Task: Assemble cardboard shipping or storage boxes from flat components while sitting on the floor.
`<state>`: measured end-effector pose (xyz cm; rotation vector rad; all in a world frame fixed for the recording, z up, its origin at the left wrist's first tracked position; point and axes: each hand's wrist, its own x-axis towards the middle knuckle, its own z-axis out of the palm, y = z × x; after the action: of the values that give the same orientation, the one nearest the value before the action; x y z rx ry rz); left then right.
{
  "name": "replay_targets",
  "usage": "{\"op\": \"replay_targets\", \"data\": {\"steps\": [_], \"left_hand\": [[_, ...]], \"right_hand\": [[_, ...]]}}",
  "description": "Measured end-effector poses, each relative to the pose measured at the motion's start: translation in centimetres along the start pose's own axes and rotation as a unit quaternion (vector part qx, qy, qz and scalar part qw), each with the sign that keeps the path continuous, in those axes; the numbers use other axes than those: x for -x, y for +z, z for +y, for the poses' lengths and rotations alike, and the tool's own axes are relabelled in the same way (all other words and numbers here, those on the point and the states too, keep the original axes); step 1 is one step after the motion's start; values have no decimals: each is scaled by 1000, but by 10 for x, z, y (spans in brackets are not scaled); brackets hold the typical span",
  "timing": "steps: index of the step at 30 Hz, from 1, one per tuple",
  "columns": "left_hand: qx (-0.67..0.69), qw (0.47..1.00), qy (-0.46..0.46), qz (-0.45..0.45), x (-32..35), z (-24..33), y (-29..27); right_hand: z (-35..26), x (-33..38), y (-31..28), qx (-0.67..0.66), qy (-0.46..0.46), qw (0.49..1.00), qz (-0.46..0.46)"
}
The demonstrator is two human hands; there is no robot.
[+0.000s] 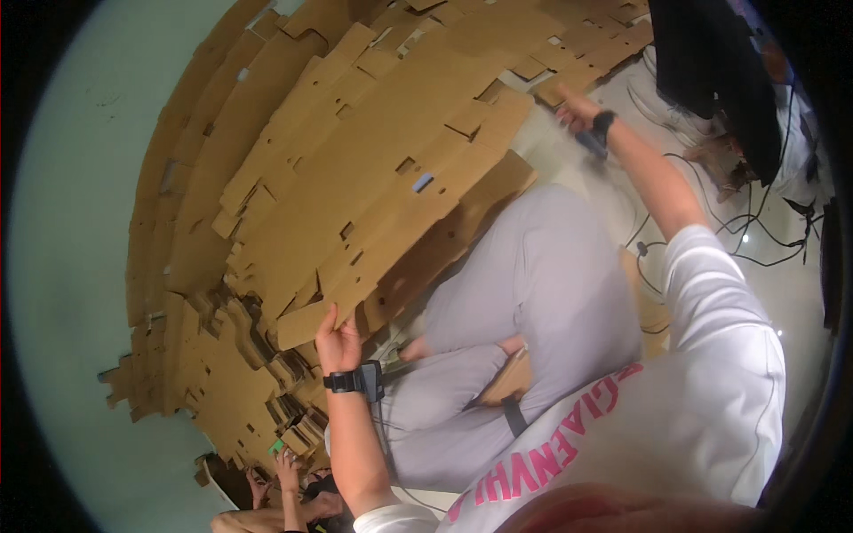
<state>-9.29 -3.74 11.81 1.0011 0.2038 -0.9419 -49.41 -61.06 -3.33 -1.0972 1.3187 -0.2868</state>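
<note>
Mostly beyond both hands [338,345] [579,112]: cardboard sheet [369,173]

Piled flat cardboard [355,186] suggests a packing workshop.

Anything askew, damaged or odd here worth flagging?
Loose black cables tangle across the floor on the right, looking untidy. A small blue patch shows on the cardboard sheet at the left hand, odd against plain brown; I cannot tell whether it is a mark or something showing through a slot.
</note>
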Motion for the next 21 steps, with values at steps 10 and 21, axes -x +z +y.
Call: {"op": "replay_targets", "data": {"steps": [10, 21], "left_hand": [[18, 988, -77, -136, 17, -58, 57], [-263, 905, -145, -300, 34, -72, 63]], "right_hand": [[-96, 210, 151, -122, -122, 876, -450], [-130, 190, 148, -198, -284, 929, -131]]}}
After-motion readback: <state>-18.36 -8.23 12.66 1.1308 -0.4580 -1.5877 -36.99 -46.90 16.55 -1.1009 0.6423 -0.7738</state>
